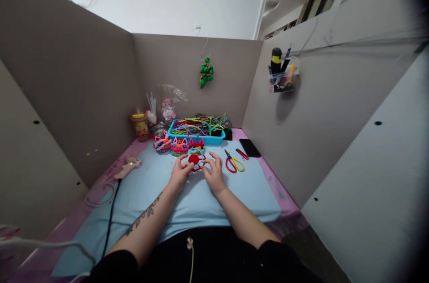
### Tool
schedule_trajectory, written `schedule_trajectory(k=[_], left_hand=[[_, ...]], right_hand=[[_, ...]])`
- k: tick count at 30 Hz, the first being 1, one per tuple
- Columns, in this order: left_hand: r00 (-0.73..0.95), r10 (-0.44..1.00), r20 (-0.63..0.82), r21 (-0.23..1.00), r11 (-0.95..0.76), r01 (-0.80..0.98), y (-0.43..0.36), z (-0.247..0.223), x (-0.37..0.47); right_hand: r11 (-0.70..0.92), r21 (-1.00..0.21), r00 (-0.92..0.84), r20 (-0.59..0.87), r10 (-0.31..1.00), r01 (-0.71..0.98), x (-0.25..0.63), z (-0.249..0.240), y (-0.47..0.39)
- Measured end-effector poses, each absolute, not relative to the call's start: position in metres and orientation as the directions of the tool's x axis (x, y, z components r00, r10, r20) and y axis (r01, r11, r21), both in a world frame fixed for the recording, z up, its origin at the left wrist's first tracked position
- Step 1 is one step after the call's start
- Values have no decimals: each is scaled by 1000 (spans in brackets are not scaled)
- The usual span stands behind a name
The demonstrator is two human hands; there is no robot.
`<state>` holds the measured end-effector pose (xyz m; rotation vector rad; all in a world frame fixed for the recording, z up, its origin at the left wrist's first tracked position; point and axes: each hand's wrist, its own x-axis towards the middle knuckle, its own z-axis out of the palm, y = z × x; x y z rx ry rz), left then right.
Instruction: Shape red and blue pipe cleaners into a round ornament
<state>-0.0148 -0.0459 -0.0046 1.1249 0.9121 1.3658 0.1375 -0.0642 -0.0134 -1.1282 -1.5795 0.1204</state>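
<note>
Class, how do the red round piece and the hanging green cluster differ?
Shape: the red round piece has a simple circular outline; the green cluster is lumpy.
Colour: the piece looks plain red; the cluster is mostly green.
Place: the left hand holds the piece; the cluster hangs by the back panel.
Both show some red.

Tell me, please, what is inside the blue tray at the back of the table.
The blue tray holds a tangle of thin, many-coloured strands; whatever lies beneath them is covered and cannot be seen.
</note>
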Motion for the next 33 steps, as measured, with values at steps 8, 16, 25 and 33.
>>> schedule_trajectory(k=[8,16,25,33], left_hand=[[154,983,95,964,-52,-262,-49,-2,-13],[160,980,119,985,-96,-145,-49,-8,-10],[132,974,182,954,-142,-263,-46,-6,-15],[190,967,171,951,-111,-289,-51,-1,-12]], right_hand=[[455,-792,114,538,835,407,135,-17,-56],[460,-821,135,526,840,339,135,-18,-53],[500,-756,45,569,821,422,143,-17,-56],[509,-728,158,631,760,460,140,-11,-62]])
